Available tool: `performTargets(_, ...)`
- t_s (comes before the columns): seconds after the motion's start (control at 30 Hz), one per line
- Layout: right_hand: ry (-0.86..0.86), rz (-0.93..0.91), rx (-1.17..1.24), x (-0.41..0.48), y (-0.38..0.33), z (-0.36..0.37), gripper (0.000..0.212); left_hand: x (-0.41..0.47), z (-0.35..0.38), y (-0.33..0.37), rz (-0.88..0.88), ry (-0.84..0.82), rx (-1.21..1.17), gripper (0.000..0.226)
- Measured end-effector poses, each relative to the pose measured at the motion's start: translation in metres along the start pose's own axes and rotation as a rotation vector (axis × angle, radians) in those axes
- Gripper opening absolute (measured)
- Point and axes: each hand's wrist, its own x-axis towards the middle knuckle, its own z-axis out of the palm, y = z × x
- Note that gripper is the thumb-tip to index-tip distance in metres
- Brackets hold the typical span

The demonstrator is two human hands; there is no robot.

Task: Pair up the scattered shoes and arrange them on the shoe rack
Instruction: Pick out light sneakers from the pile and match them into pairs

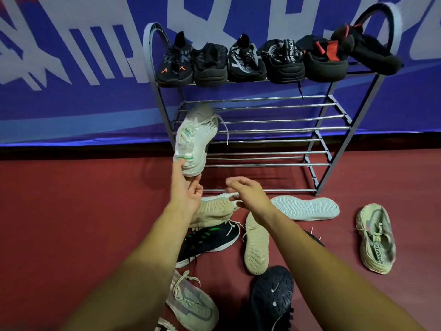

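I am watching the left hand gripping a white shoe by its heel, thumb lying on the heel collar and fingers curling under the sole. It is holding the shoe up against the left end of the shoe rack, toe pointing upward at about the level of the second tier. The shoe is showing a white knit upper, dark streaks near the toe, a green touch at the heel and a loose white lace hanging across the rack's bars.

The right hand is hovering just in front of the rack's lowest bar, fingers curling downward over the heel end of a beige knit shoe. I cannot tell whether it is pinching anything.

Six dark shoes are sitting in a row on the rack's top tier. More shoes are lying scattered on the red floor in front of the rack:
- a black shoe with green stripes, touching the beige knit one
- a beige sole-up shoe
- a white sole-up shoe, just in front of the rack's right foot
- a pale grey-green shoe, out beyond the rack's right side
- a grey knit shoe and a black sole-up shoe, lying farthest from the rack
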Motion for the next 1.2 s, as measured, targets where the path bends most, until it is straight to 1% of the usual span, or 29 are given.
performTargets(0.1, -0.016, -0.089, -0.001, 0.014, -0.02, 0.02, 0.025, 0.011, 0.001, 0.013, 0.029, -0.026, 0.045, 0.034)
performTargets(0.23, -0.035, -0.188, 0.008, 0.038, -0.05, 0.048, 0.037, 0.027, 0.008, 0.028, 0.047, -0.107, 0.16, 0.023)
performTargets(0.3, -0.065, -0.187, 0.019, 0.049, -0.06, 0.06, 0.034, 0.036, 0.011, 0.036, 0.037, -0.141, 0.212, 0.021)
performTargets(0.37, -0.073, -0.186, 0.035, 0.06, -0.067, 0.069, 0.028, 0.046, 0.01, 0.044, 0.029, -0.169, 0.267, 0.023)
performTargets(0.47, -0.05, -0.204, 0.063, 0.074, -0.072, 0.076, 0.033, 0.059, 0.011, 0.056, 0.02, -0.186, 0.304, 0.038)
performTargets(0.53, -0.043, -0.194, 0.074, 0.084, -0.073, 0.078, 0.027, 0.066, 0.015, 0.063, 0.016, -0.18, 0.319, 0.04)
performTargets(0.6, -0.036, -0.181, 0.057, 0.093, -0.074, 0.077, 0.024, 0.073, 0.019, 0.067, -0.001, -0.154, 0.336, 0.033)
performTargets(0.7, -0.028, -0.161, 0.072, 0.105, -0.07, 0.079, 0.028, 0.084, 0.02, 0.067, -0.03, -0.113, 0.335, 0.034)
performTargets(0.8, -0.031, -0.161, 0.101, 0.113, -0.067, 0.081, 0.038, 0.093, 0.022, 0.065, -0.059, -0.102, 0.259, 0.037)
performTargets(1.03, -0.025, -0.198, 0.173, 0.128, -0.071, 0.088, 0.045, 0.107, 0.031, 0.077, -0.049, -0.082, 0.226, 0.031)
performTargets(1.2, -0.012, -0.202, 0.183, 0.131, -0.075, 0.092, 0.043, 0.113, 0.037, 0.077, -0.018, -0.059, 0.215, 0.027)
